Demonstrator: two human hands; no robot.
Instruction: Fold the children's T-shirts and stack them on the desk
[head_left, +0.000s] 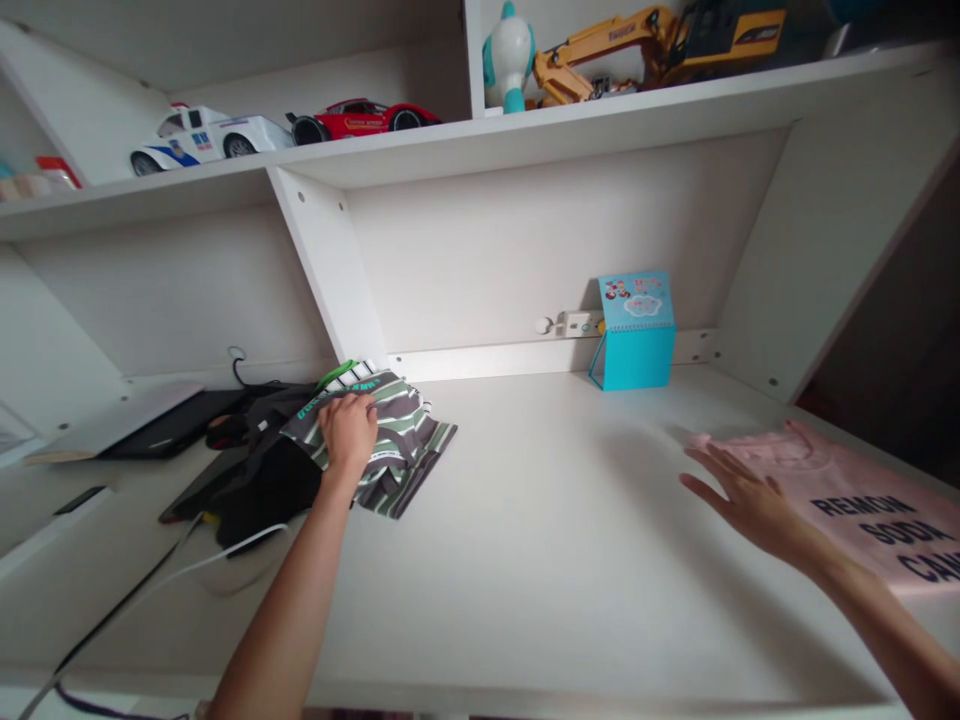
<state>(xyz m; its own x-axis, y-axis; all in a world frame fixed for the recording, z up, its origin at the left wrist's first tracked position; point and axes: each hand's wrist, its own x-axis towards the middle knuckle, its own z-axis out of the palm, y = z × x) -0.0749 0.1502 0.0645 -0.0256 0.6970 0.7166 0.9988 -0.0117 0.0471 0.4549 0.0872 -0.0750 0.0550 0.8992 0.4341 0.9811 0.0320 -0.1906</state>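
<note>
On the left of the desk, my left hand [350, 432] is closed on a grey, green and white striped garment [405, 440] with teal letters. Its fingertips are partly hidden in the cloth. The garment lies bunched on a black cloth [277, 490], with a bright green edge of fabric behind it. At the right, my right hand [739, 492] is open with its fingers stretched out, beside and partly over the near-left edge of a pink shirt [840, 480]. The shirt is spread out flat with dark lettering on it. I cannot tell whether the right hand touches it.
A blue desk calendar [637, 345] stands at the back before a white socket [581, 324]. Left of the clothes lie a black laptop-like device [176, 430] and cables [142, 590]. Overhead, a shelf [420, 150] holds toy cars [360, 120] and a yellow toy excavator [622, 45].
</note>
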